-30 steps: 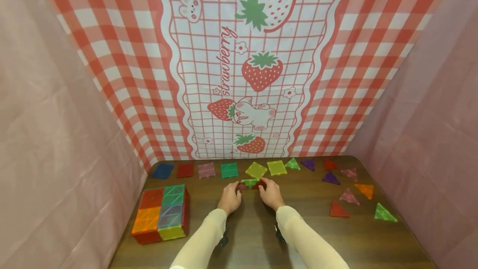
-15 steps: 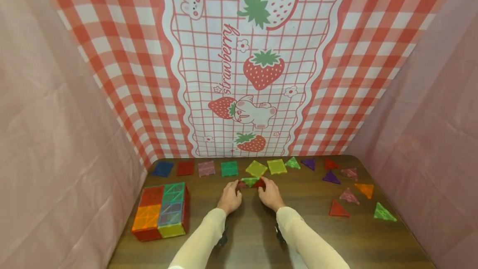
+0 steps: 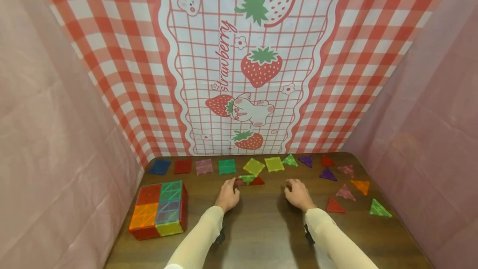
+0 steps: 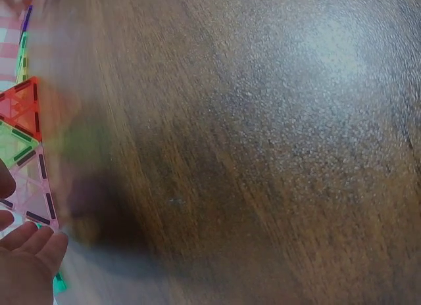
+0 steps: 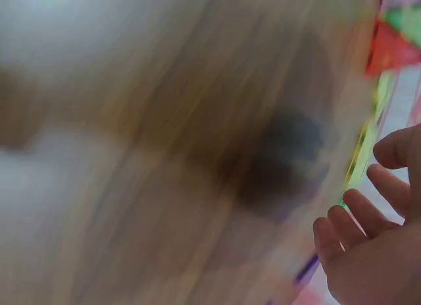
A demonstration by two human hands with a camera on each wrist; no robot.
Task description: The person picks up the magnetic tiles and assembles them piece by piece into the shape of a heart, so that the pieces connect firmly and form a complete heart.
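A short strip of three joined magnetic triangle tiles stands at the middle of the table: a pink triangle tile [image 4: 31,187], a green triangle tile [image 3: 247,179] and a red triangle tile [image 3: 257,181]. My left hand [image 3: 228,195] pinches the pink end between thumb and fingers; its fingertips cover part of that tile. To the right of the strip, apart from it, my right hand [image 3: 298,195] hovers over the wood with loosely bent fingers and nothing in them.
Square tiles line the back edge, among them a teal square [image 3: 227,167] and a yellow square [image 3: 274,164]. Loose triangles, such as an orange triangle [image 3: 360,186], are scattered at the right. A box built of coloured tiles [image 3: 158,209] stands at the left.
My right hand has let go of the strip's red end and moved right, away from it. The left hand stays at the pink end.
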